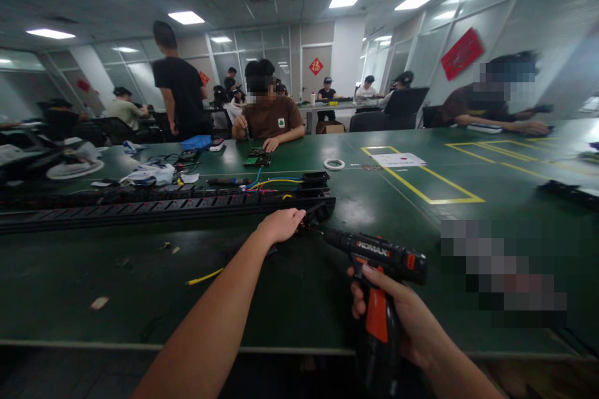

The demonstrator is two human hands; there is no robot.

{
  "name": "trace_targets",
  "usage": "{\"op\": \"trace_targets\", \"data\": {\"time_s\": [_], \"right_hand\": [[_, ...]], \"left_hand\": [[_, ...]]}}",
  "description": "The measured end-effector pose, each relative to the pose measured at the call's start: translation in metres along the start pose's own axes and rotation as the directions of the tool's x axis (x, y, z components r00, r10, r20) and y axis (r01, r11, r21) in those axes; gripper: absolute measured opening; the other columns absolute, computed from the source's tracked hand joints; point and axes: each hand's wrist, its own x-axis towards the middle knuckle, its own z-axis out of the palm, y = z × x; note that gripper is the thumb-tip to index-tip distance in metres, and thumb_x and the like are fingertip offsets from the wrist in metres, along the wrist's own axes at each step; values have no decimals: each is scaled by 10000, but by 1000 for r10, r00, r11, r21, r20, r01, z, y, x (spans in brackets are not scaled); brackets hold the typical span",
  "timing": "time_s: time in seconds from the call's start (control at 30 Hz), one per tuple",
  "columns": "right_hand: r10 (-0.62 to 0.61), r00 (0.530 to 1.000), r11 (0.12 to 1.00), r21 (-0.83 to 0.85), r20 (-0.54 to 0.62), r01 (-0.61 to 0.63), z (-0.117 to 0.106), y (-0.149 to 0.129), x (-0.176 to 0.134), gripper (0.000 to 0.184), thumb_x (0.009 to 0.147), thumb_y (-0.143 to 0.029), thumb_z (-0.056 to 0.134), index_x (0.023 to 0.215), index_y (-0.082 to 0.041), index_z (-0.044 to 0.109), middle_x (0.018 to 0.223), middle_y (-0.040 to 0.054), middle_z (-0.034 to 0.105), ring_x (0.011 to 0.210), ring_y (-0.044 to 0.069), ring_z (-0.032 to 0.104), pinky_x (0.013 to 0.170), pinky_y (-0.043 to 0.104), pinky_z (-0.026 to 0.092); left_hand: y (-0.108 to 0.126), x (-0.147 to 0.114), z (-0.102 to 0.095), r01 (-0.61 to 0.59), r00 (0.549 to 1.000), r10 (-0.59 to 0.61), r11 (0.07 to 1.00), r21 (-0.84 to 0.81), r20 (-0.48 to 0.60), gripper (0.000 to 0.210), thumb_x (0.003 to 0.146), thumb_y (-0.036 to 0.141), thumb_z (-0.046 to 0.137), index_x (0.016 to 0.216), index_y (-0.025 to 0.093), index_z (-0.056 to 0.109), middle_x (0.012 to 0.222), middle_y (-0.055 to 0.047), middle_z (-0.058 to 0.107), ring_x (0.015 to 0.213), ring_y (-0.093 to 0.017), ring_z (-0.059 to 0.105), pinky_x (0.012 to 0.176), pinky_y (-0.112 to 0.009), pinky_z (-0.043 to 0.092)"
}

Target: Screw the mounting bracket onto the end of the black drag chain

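Note:
My right hand [402,305] is wrapped round the orange-and-black grip of a cordless drill [374,252]. The drill lies level, its thin bit pointing left at a small black end piece [318,215]. With fingers pinched together, my left hand [283,225] grips that piece beside the drill tip; the fingertips' exact hold is partly hidden. Just behind runs a long black power strip [187,204], its right end close to the piece. Blue, red and yellow wires [271,182] show near a black open box-like part [316,179] at that end.
A yellow wire [204,277] and scraps lie on the green table [299,324]. Behind the strip are a screwdriver-like tool [228,181], bagged parts [154,173] and a blue tray [196,142]. A white tape roll [334,164] sits farther right. Opposite, a person [269,112] handles a circuit board [257,158].

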Motion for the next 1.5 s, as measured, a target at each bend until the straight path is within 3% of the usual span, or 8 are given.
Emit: {"op": "trace_targets", "data": {"time_s": [1.5], "right_hand": [[-11, 1000, 1000, -3, 25, 11, -2, 1, 1, 158, 807, -288, 662, 872, -144, 662, 636, 11, 612, 541, 136, 568, 565, 301, 497]], "left_hand": [[9, -4, -6, 37, 999, -38, 999, 16, 24, 628, 906, 668, 191, 1011, 263, 659, 1103, -57, 691, 984, -244, 632, 805, -314, 443]]}}
